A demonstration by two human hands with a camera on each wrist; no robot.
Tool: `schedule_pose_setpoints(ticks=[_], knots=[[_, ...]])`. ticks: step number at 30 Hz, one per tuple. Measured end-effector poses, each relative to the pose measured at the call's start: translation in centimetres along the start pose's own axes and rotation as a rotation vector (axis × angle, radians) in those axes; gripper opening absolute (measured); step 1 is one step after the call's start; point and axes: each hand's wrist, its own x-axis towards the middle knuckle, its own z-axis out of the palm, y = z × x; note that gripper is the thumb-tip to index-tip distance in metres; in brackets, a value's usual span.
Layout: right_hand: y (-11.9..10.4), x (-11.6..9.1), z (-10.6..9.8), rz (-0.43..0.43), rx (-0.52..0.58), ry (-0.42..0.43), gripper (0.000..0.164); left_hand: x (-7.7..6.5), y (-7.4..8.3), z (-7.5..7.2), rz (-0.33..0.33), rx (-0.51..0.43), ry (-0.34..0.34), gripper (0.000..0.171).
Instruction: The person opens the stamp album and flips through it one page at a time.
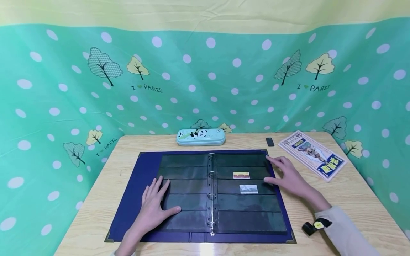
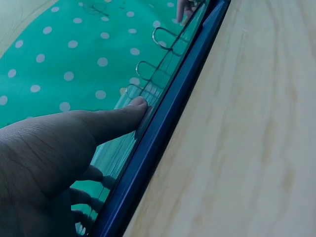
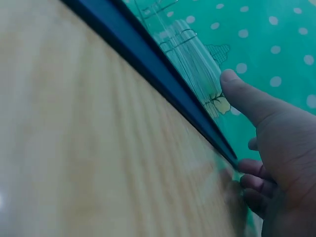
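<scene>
**Opened flat: dark blue ring album (image 1: 192,185) on light wood surface (image 1: 107,192)**

Found metal rings (image 1: 211,196) between black left page (image 1: 189,172) and black right page (image 1: 248,202). Noted in right page, second row from top: red-and-yellow slip (image 1: 241,175); one row lower, slightly further right: grey-white slip (image 1: 248,189). Recorded left hand (image 1: 154,206) open on left page, with fingers spread, gripping nothing. Recorded right hand (image 1: 291,179) open at upper right edge, also gripping nothing, with index finger at corner and thumb over page margin; cannot tell thumb contact. Logged behind album: pale blue pencil case (image 1: 201,137). Logged farther right: small black object (image 1: 270,142), unidentified, then picture booklet (image 1: 312,154) lying aslant. At back: green dotted curtain (image 1: 198,71).
</scene>
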Motion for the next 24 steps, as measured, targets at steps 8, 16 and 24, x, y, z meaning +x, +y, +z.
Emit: schedule_pose_setpoints(ticks=[8, 16, 24], knots=[[-0.1, 1.8, -0.4, 0.033, -0.076, -0.086, 0.104, 0.0, 0.0, 0.0, -0.006, -0.001, -0.003, 0.114], [-0.1, 2.5, -0.3, 0.052, -0.095, -0.104, 0.098, 0.0, 0.0, 0.0, -0.005, 0.004, -0.005, 0.114], [-0.5, 3.8, -0.5, 0.093, -0.236, -0.166, 0.119, 0.1, -0.1, 0.1, -0.001, -0.001, -0.007, 0.113]])
